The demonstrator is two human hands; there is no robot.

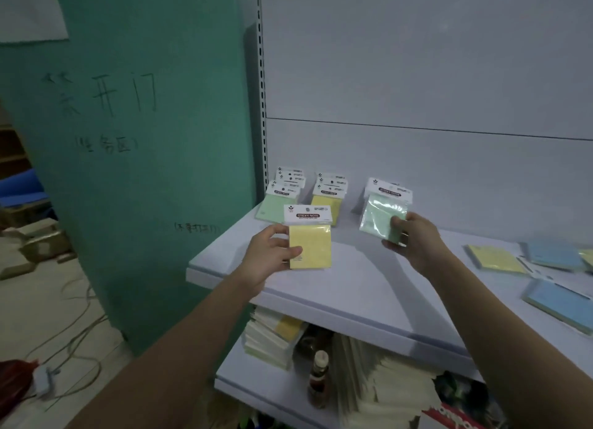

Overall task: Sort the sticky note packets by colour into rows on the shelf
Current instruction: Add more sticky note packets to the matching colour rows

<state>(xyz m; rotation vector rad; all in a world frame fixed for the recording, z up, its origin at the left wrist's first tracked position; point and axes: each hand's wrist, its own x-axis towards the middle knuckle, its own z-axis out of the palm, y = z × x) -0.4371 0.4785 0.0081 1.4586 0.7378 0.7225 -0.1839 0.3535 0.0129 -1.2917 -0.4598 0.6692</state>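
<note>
My left hand [272, 252] pinches a yellow sticky note packet [313, 239] by its left edge, held above the white shelf [353, 277]. My right hand [414, 242] grips a green packet [378, 213] at its lower right corner, lifted over the shelf. At the shelf's back left lie a row of green packets [279, 200] and, to its right, a row of yellow packets [325, 197]. Loose packets lie at the right: a yellow one [494, 258] and blue ones [555, 255], [561, 306].
A teal wall panel [144, 139] with handwriting stands left of the shelf. The lower shelf holds paper stacks [272, 338] and a small brown bottle [319, 380]. Cables [73, 332] run across the floor at the left.
</note>
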